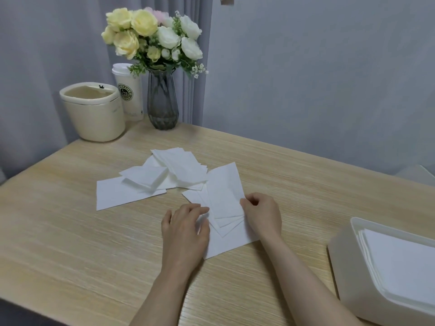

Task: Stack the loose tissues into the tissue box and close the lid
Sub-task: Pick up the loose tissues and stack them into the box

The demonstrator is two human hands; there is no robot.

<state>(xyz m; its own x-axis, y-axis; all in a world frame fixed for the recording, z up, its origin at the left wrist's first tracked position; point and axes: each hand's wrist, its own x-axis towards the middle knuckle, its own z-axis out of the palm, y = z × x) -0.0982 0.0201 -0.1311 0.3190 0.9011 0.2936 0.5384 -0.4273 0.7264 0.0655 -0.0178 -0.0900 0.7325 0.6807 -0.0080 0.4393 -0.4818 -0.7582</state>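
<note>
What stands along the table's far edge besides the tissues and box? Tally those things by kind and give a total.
Round cream bin: 1
Lidded paper cup: 1
Grey glass vase of flowers: 1
Total: 3
</note>
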